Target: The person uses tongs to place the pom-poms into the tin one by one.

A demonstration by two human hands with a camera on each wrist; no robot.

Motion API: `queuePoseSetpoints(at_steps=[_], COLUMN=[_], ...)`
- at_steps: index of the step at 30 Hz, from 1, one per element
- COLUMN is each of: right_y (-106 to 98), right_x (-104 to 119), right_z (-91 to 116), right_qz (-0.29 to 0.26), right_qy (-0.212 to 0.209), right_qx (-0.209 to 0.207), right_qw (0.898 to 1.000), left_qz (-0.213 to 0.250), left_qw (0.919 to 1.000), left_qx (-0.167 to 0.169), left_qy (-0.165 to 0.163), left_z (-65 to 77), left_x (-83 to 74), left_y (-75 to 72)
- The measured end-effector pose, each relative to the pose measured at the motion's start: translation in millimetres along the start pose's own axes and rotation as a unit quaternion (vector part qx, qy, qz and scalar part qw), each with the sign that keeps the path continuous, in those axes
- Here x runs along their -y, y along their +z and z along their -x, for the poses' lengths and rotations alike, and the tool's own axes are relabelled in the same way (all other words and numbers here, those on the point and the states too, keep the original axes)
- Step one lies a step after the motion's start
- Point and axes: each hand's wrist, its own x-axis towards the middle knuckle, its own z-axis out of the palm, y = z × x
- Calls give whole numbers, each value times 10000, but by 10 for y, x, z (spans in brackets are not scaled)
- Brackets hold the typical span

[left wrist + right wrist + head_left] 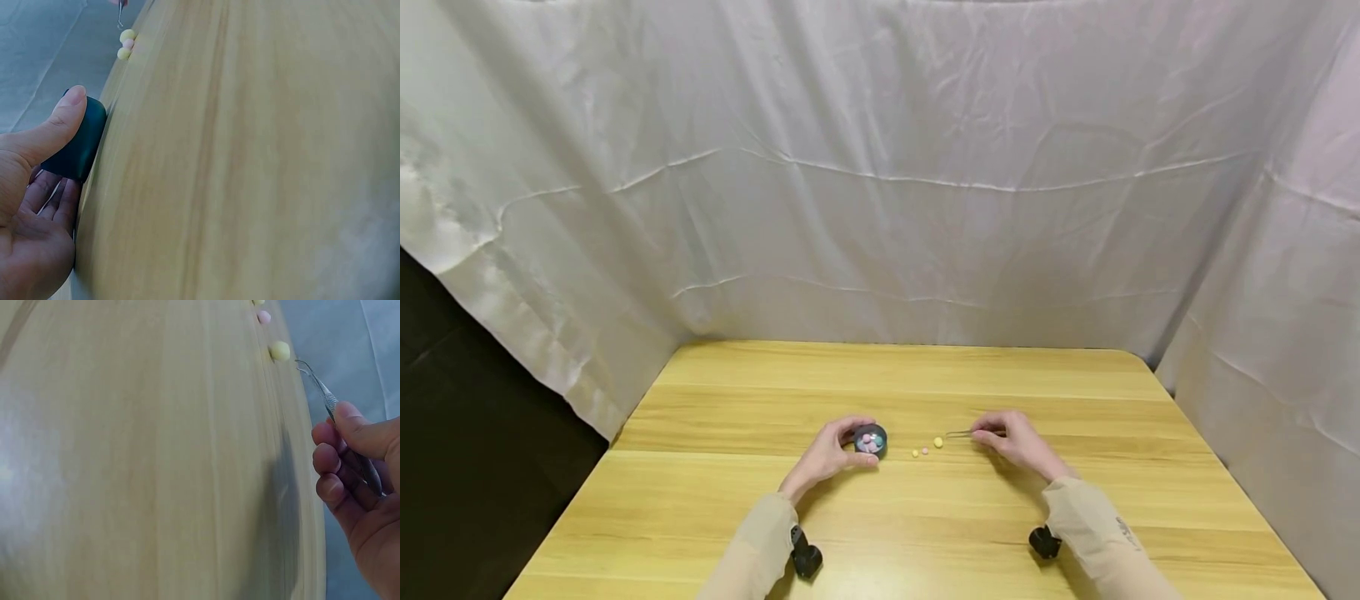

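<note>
Tweezers point(330, 400), slim, metal and bent at the tips, are pinched between thumb and fingers of the person's right hand point(1017, 442), over a wood-grain worktop point(925, 533). We see the tips slightly parted, just right of a large yellow ball point(938, 442) and apart from it. Our worry is that the ball, being round, could roll off to the left if the tips nudged its side rather than straddled it, and it might knock a small pink ball point(925, 451) and a small yellow ball point(915, 454), which sit in a row just beyond it to the left and a little nearer. Squeezing off-centre could, we judge, make a ball spring out of the tips. A tug by the left hand point(831, 456) could tilt the dark round container point(86, 144) and tip out the pink and teal balls we see inside. That hand grips the container, thumb along the near side and fingers round the far side. As for places, the tweezers reach left out of the right hand; the three loose balls lie left of that hand, between it and the container, the large yellow one closest. The container sits at the left hand's right edge, left of the whole row.
</note>
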Motion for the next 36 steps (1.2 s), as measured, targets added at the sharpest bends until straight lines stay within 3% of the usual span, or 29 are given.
queuePoseSetpoints(at_steps=[17,36], right_y=[57,49], right_x=[15,36], right_z=[-38,-59], right_qz=[-178,-240], right_qy=[-68,-163], right_qx=[278,275], right_qw=[9994,9992], left_qz=[179,178], left_qw=[9998,9998], left_qx=[24,-1], left_qy=[73,45], left_z=[9,-3], left_x=[27,8], left_y=[9,-1])
